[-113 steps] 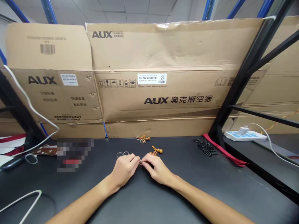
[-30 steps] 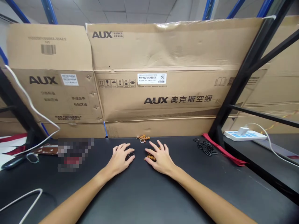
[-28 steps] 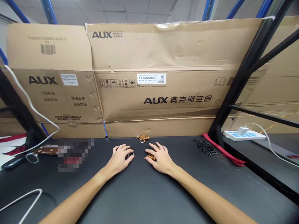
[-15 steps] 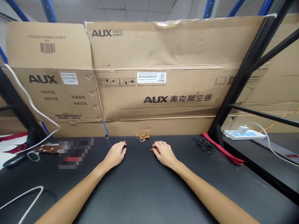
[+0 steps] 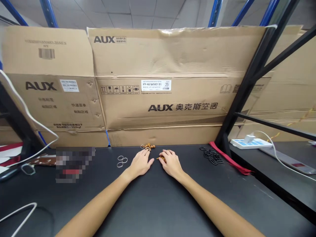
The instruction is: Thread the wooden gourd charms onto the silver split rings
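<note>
Half-covering brown beads [image 5: 162, 158], grip unclear, the right hand [image 5: 172, 162] lies near the open left hand [image 5: 140, 163] at ringed beads [image 5: 151, 146].

Shiny metal rings [image 5: 122, 161], wooden-looking beads [image 5: 152, 146], matt tabletop [image 5: 150, 204], creased cardboard panel [image 5: 182, 62]

My left hand [image 5: 141, 164] stretches flat toward the far edge of the black table [image 5: 148, 204], fingertips at the beaded charms [image 5: 151, 146]. My right hand [image 5: 172, 163] curves over some amber beads [image 5: 161, 158], partly hiding them. Left of my hands lie three metal rings [image 5: 122, 161]; to the right, black links [image 5: 212, 156] sit near a red strap [image 5: 230, 160]. Printed cardboard [image 5: 158, 65] stands along the far side.
</note>
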A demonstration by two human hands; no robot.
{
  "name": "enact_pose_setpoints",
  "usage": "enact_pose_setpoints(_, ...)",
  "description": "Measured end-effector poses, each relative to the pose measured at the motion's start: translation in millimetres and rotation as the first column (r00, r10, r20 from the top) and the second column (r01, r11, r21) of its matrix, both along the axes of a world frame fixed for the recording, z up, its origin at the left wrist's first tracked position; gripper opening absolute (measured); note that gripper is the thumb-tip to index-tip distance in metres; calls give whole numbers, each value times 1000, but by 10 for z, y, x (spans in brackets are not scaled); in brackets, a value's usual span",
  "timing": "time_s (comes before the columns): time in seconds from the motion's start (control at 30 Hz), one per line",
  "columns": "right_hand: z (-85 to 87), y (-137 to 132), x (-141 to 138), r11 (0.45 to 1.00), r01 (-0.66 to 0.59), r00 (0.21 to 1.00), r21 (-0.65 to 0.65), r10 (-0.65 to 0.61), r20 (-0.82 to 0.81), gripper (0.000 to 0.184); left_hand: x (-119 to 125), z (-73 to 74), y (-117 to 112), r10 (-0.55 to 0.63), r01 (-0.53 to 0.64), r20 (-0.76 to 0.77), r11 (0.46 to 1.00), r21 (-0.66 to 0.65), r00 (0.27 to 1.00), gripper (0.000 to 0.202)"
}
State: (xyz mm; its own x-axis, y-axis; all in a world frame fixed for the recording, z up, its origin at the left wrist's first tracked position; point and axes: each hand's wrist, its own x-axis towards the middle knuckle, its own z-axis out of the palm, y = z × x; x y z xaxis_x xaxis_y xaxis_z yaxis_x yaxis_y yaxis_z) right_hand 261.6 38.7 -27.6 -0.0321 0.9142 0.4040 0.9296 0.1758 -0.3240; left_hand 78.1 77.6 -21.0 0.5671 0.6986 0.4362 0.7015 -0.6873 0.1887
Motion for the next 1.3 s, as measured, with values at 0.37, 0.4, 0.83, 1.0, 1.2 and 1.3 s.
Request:
enact_pose_setpoints(0.37, 106, -231, -210, 913, -344, 939, 218, 335, 79, 33, -669, 93, -615, -222, 231, 76, 963, -137, 972, 30)
enact_pose_setpoints(0.4, 113, -273, -256, 892, -404, 915, 202, 395, 87, 34, -695, 112, -634, -245, 257, 90, 954, -153, 965, 28)
enact_pose_setpoints(0.83, 127, -330, -378, 847, -525, 850, 82, 527, 0, 4, -679, 158, -603, -254, 280, 154, 944, -176, 955, 7)
enact_pose_setpoints(1.0, 75, -359, -419, 791, -607, 787, 73, 611, -78, 10, -654, 182, -635, -241, 252, 95, 957, -140, 966, 7)
enact_pose_setpoints(1.2, 15, -356, -430, 798, -601, 780, 56, 600, -179, 8, -647, 194, -639, -265, 271, 68, 958, -97, 962, 14)
enact_pose_setpoints(1.3, 10, -332, -420, 831, -555, 809, 34, 549, -211, 6, -654, 193, -629, -259, 267, 86, 958, -107, 962, 16)
